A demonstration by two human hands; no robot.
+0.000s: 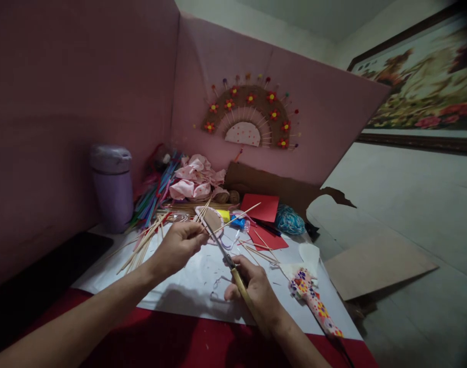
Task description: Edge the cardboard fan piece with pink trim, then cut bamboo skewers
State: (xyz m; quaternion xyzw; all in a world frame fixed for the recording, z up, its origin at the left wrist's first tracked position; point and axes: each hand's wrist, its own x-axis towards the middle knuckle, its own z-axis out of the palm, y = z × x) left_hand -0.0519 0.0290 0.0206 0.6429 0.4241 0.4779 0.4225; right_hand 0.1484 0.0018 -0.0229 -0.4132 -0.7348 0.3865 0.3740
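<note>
My left hand (180, 245) is closed in a pinch on a thin wooden skewer (239, 214) that points up and to the right. My right hand (252, 289) grips the yellowish handle of a knife (222, 248). The knife's blade runs up and left, and its tip meets the skewer right beside my left fingers. Both hands hover over a white sheet (195, 278) laid on a red cloth (160, 337). More skewers (141, 245) lie loose to the left of my left hand.
A lilac lidded jar (113, 184) stands at the left by the pink board. Coloured straws (157, 191), pink fabric (197, 179), red paper (262, 207), a blue yarn ball (289, 220), a flowered paper roll (313, 301) and a brown cardboard sheet (375, 266) lie around.
</note>
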